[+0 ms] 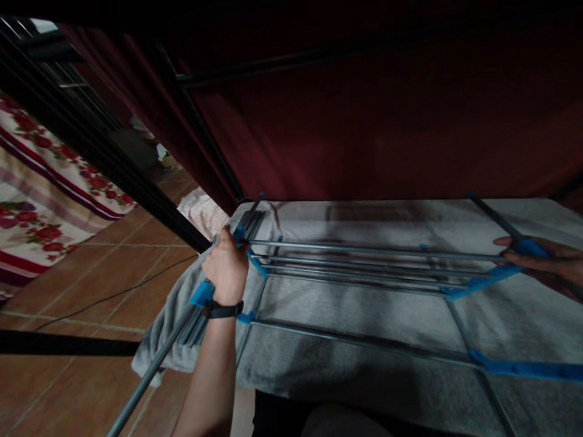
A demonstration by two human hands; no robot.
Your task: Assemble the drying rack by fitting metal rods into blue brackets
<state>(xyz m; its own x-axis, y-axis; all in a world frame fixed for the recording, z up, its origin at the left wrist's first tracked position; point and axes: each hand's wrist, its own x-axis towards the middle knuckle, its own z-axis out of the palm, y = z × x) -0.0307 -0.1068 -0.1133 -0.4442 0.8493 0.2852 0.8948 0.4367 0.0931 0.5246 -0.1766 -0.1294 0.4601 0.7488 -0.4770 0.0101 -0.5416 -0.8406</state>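
Note:
A metal-tube rack (346,247) with blue plastic joints stretches across a grey blanket (341,218) in front of me. My left hand (226,267), with a dark band at the wrist, is wrapped round the rack's left side by a blue joint (201,294). At the far right, my right hand (546,264) grips the other side at a blue connector (531,247); part of that hand runs out of view. Several parallel tubes span between the two sides. More grey tubes (194,325) lie bundled on the blanket beside my left wrist.
Dark red curtain (364,139) hangs behind the blanket. A black frame post (113,152) slants down on the left, with a lower bar (68,343) near the tiled floor (136,291). Floral cloth (50,200) hangs at far left. A thin cable (113,294) crosses the tiles.

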